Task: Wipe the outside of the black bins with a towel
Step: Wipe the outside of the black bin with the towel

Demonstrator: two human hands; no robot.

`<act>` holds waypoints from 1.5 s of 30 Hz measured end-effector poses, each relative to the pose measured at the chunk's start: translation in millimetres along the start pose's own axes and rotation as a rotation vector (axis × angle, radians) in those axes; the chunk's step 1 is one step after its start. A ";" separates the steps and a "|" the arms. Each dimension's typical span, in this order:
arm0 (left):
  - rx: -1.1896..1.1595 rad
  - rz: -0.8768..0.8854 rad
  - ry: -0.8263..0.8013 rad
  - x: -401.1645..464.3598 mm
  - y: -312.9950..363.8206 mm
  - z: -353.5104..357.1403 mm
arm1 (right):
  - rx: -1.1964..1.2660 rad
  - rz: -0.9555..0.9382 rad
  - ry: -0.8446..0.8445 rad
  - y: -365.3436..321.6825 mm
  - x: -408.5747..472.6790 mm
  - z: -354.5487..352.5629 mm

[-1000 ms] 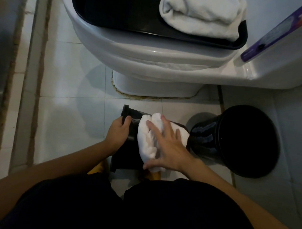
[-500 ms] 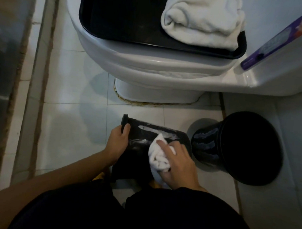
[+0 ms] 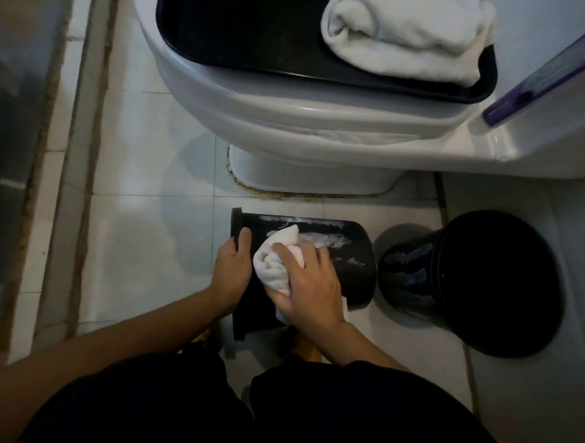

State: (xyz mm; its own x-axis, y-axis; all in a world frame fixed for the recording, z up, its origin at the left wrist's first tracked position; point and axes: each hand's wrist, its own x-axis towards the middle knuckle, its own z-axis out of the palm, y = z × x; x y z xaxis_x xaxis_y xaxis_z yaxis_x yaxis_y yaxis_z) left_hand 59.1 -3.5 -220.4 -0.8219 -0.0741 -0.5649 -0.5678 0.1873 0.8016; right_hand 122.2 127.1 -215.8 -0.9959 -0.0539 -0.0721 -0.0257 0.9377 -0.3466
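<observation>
A black bin (image 3: 344,256) lies on its side on the tiled floor, rim to the left, with wet streaks along its wall. My left hand (image 3: 232,269) grips its rim. My right hand (image 3: 310,281) holds a bunched white towel (image 3: 273,262) and presses it against the bin's side, close to the left hand. A second black bin (image 3: 415,278) stands just to the right, tilted toward me, also streaked.
A white toilet (image 3: 288,121) fills the top of the view, with a black tray (image 3: 244,30) on its lid carrying a folded white towel (image 3: 407,33). A purple-labelled pack (image 3: 548,71) leans at the upper right. My knees are below the bin.
My right hand and the towel swept down toward me, then back up and left along the bin's side. My left hand kept its hold on the rim.
</observation>
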 end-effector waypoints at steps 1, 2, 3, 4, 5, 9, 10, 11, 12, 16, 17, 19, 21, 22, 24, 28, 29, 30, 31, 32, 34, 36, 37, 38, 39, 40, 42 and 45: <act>0.009 0.010 0.004 -0.4 0.2 -0.7 | 0.020 -0.052 -0.026 -0.7 -0.1 0.8; 0.018 0.014 0.010 0.1 -0.5 -1.4 | 0.039 -0.107 -0.058 -0.2 0.6 0.9; 0.030 0.013 0.017 0.5 -0.6 -2.1 | 0.043 -0.162 -0.085 2.2 2.0 0.0; 0.038 0.012 0.020 0.9 -1.8 -2.7 | 0.021 -0.207 -0.102 6.6 4.1 -1.8; 0.037 0.012 0.019 0.8 -1.8 -2.7 | -0.023 -0.225 -0.107 13.2 6.7 -3.7; 0.018 -0.024 -0.001 3.8 -3.1 0.7 | -0.062 0.125 0.037 24.6 8.9 -8.8; 0.019 -0.019 0.002 4.9 -3.5 0.4 | -0.041 0.151 0.041 18.0 8.0 -6.4; 0.025 -0.010 0.004 6.0 -3.7 0.3 | -0.016 0.114 0.002 9.2 5.7 -2.7; 0.026 -0.005 0.002 6.9 -4.3 -0.1 | 0.016 0.031 -0.046 -0.1 1.8 0.9; 0.049 -0.011 0.000 10.9 -7.1 -2.5 | -0.017 -0.012 -0.041 2.5 0.2 6.1; 0.050 -0.023 0.007 13.0 -8.0 -1.9 | -0.018 0.138 0.005 7.1 0.1 4.1; 0.035 -0.035 0.003 15.0 -7.7 0.1 | -0.001 0.284 0.073 8.0 1.4 1.3; 0.042 -0.025 0.012 16.1 -7.6 -0.5 | 0.028 0.059 -0.011 -3.4 -1.4 3.8; 0.044 -0.017 0.010 16.0 -7.1 -1.1 | 0.059 -0.088 -0.047 -8.4 -5.5 6.5; 0.042 -0.015 -0.007 16.8 -6.9 -2.4 | 0.069 -0.170 -0.058 -6.0 -4.2 9.9; -0.030 -0.072 -0.047 18.8 -2.6 -0.2 | 0.071 0.319 0.071 7.0 6.6 2.8; -0.044 -0.079 -0.055 18.8 -2.9 -0.6 | 0.070 0.299 0.077 5.4 7.7 1.6; -0.059 -0.087 -0.061 18.7 -5.0 -1.6 | 0.079 0.195 0.039 1.5 7.0 1.6; -0.075 -0.092 -0.071 18.7 -6.2 -2.8 | 0.109 0.061 -0.036 -5.0 4.9 2.8; -0.093 -0.103 -0.083 19.6 -8.2 -3.4 | 0.137 -0.064 -0.097 -11.4 1.5 5.1; -0.122 -0.140 -0.087 21.3 -8.4 -2.6 | 0.149 -0.165 -0.075 -11.7 0.3 8.5; -0.122 -0.152 -0.077 23.6 -5.1 -0.2 | 0.117 -0.042 0.004 -1.5 -0.4 8.4; -0.099 -0.137 -0.068 23.6 -3.5 0.5 | 0.134 0.110 0.054 8.2 -0.5 5.2; -0.064 -0.116 -0.053 23.2 -3.1 1.3 | 0.162 0.312 0.097 20.5 -0.5 1.8; -0.027 -0.091 -0.036 21.8 -3.6 0.9 | 0.179 0.521 0.124 32.0 -2.5 -1.4; 0.002 -0.071 -0.024 21.0 -5.3 0.9 | 0.149 0.666 0.140 39.5 -5.1 -4.0; 0.042 -0.050 0.000 20.5 -6.2 1.4 | 0.063 0.664 0.154 36.7 -10.4 -3.3; 0.073 -0.045 0.024 22.6 -3.7 3.1 | 0.130 0.251 0.102 13.4 -19.1 8.0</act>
State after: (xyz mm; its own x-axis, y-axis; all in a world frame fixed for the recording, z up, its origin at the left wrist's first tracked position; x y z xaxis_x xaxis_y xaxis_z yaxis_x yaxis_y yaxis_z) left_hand 42.8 -2.8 -236.7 -0.7968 -0.1074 -0.5946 -0.6002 0.2542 0.7584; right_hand 141.6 137.9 -226.5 -0.9734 0.2149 -0.0789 0.2272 0.8651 -0.4471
